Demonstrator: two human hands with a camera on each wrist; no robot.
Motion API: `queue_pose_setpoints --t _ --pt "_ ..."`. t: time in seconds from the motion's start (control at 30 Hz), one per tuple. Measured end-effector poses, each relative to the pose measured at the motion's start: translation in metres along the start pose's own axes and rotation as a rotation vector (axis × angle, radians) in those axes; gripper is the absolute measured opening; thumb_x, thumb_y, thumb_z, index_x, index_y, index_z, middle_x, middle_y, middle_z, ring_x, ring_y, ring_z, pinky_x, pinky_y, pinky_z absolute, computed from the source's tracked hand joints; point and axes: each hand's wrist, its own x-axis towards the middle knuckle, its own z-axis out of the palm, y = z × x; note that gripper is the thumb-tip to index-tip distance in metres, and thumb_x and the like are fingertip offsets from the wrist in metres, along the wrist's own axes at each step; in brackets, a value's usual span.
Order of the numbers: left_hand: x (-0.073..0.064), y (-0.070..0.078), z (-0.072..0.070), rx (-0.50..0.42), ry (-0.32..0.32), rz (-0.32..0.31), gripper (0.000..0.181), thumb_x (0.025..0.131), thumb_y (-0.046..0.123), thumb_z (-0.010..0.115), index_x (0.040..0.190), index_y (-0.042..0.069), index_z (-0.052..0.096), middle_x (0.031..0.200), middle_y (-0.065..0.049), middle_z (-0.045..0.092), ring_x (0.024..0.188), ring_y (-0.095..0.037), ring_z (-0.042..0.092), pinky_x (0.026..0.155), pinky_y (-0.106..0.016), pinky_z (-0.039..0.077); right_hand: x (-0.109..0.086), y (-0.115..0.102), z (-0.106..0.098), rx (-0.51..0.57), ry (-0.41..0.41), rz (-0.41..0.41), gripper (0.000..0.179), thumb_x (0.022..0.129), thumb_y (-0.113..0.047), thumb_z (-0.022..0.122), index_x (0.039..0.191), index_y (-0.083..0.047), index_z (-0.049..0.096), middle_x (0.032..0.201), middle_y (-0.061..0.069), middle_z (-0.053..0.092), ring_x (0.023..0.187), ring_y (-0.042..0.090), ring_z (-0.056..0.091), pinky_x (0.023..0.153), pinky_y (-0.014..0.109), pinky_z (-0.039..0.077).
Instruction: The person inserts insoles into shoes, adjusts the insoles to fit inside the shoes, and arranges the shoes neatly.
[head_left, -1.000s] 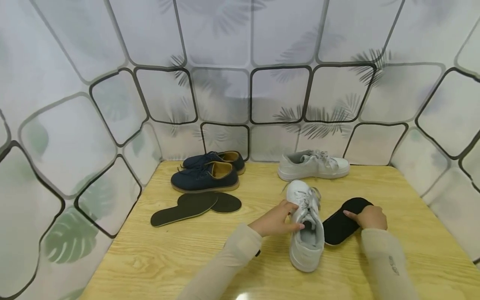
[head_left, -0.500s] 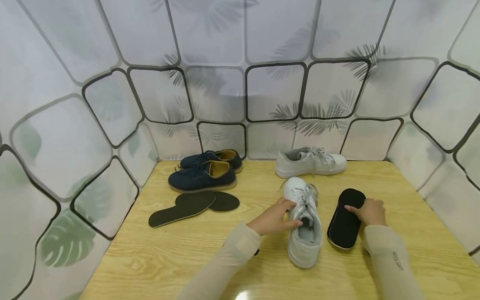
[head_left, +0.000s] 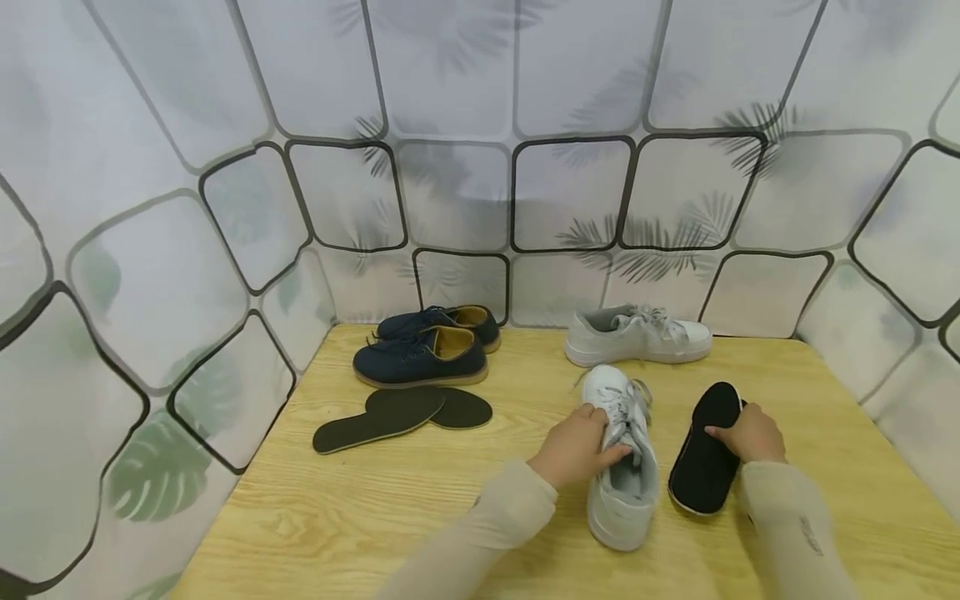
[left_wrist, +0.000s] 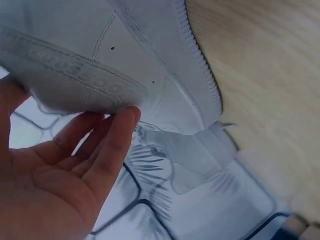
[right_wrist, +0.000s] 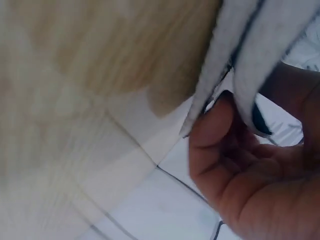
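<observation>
In the head view my left hand (head_left: 576, 448) holds a white sneaker (head_left: 624, 500) by its side, the thumb at the tongue and opening. The sneaker's toe points away from me and its heel is nearest. The left wrist view has the fingers (left_wrist: 112, 150) against the sneaker's side (left_wrist: 135, 65). My right hand (head_left: 752, 435) pinches black insoles (head_left: 707, 467), thumb on the dark face, to the right of the sneaker. Two pale-sided layers of the insoles (right_wrist: 260, 55) show in the right wrist view, with fingers between and behind them.
A second white sneaker (head_left: 637, 335) stands at the back of the wooden table (head_left: 360, 517). A pair of navy shoes (head_left: 420, 358) sits back left, with two dark insoles (head_left: 378, 421) overlapping in front. Patterned cloth walls (head_left: 457, 192) enclose the back and sides.
My right hand has turned the black insoles from a slant to a more upright, lengthwise position, slightly farther from the sneaker. The left hand keeps its hold on the sneaker.
</observation>
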Motion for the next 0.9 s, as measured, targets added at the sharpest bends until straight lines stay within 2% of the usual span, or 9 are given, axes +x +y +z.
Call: queue_pose_setpoints --t 0.1,0.2,0.4,0.47,0.53,0.63,0.77,0.83,0.9 --pt "0.002 0.012 0.003 0.196 0.054 0.015 0.045 0.091 0.053 0.059 0.102 0.009 0.062 0.084 0.002 0.054 0.066 -0.007 0.052 0.051 -0.020 0.044 -0.009 0.001 0.002 0.049 0.056 -0.067 0.065 0.088 -0.018 0.068 0.117 0.028 0.032 0.107 0.049 0.046 0.095 0.061 0.050 0.077 0.060 0.045" --pt "0.003 0.018 0.004 0.304 0.057 0.019 0.047 0.088 0.056 0.061 0.103 0.011 0.063 0.083 0.002 0.055 0.068 -0.007 0.053 0.051 -0.020 0.044 -0.020 0.000 0.003 0.141 0.142 -0.124 0.050 0.090 -0.012 0.064 0.116 0.022 0.037 0.101 0.045 0.049 0.088 0.057 0.053 0.071 0.057 0.046" --pt "0.005 0.025 0.002 0.350 0.085 0.078 0.047 0.082 0.049 0.072 0.108 0.014 0.055 0.095 0.003 0.051 0.081 -0.009 0.051 0.060 -0.017 0.044 -0.037 -0.015 -0.017 0.342 0.379 -0.117 0.034 0.096 -0.016 0.057 0.119 0.009 0.053 0.102 0.033 0.058 0.083 0.035 0.055 0.064 0.035 0.044" --pt "0.006 0.025 0.003 0.331 0.116 0.121 0.044 0.083 0.041 0.074 0.109 0.015 0.051 0.096 0.003 0.048 0.083 -0.009 0.049 0.060 -0.016 0.043 -0.042 -0.026 -0.029 0.478 0.413 -0.098 0.038 0.099 -0.016 0.050 0.134 0.000 0.049 0.124 0.028 0.054 0.103 0.032 0.054 0.079 0.034 0.047" --pt "0.008 0.023 0.005 0.308 0.146 0.162 0.039 0.084 0.035 0.074 0.108 0.017 0.049 0.095 0.004 0.046 0.082 -0.009 0.049 0.059 -0.016 0.041 -0.047 -0.038 -0.039 0.616 0.418 -0.104 0.049 0.101 -0.015 0.042 0.149 -0.012 0.034 0.149 0.019 0.035 0.130 0.027 0.040 0.104 0.037 0.036" --pt "0.008 0.019 0.006 0.271 0.197 0.212 0.029 0.086 0.029 0.073 0.103 0.019 0.052 0.091 0.004 0.044 0.078 -0.008 0.048 0.055 -0.015 0.036 -0.053 -0.051 -0.047 0.750 0.376 -0.147 0.055 0.104 -0.017 0.034 0.155 -0.026 0.016 0.160 -0.001 0.011 0.144 0.013 0.009 0.116 0.031 0.009" --pt "0.008 0.014 0.004 0.246 0.248 0.258 0.019 0.086 0.027 0.073 0.097 0.021 0.059 0.090 0.004 0.044 0.077 -0.007 0.047 0.054 -0.014 0.034 -0.064 -0.065 -0.043 0.817 0.311 -0.104 0.054 0.100 -0.030 0.049 0.151 -0.025 0.032 0.155 0.000 0.028 0.130 0.008 0.036 0.096 0.008 0.032" --pt "0.008 0.013 0.004 0.244 0.269 0.265 0.017 0.085 0.028 0.074 0.095 0.022 0.061 0.090 0.004 0.045 0.078 -0.007 0.048 0.054 -0.014 0.035 -0.071 -0.073 -0.038 0.808 0.261 -0.064 0.063 0.094 -0.036 0.060 0.150 -0.023 0.034 0.151 0.008 0.032 0.118 0.013 0.044 0.081 0.010 0.040" --pt "0.010 0.011 0.005 0.231 0.274 0.267 0.016 0.085 0.028 0.074 0.093 0.022 0.062 0.091 0.004 0.046 0.079 -0.007 0.049 0.054 -0.014 0.036 -0.078 -0.080 -0.033 0.743 0.192 -0.060 0.081 0.089 -0.039 0.067 0.153 -0.019 0.023 0.151 0.018 0.026 0.118 0.024 0.044 0.088 0.024 0.043"
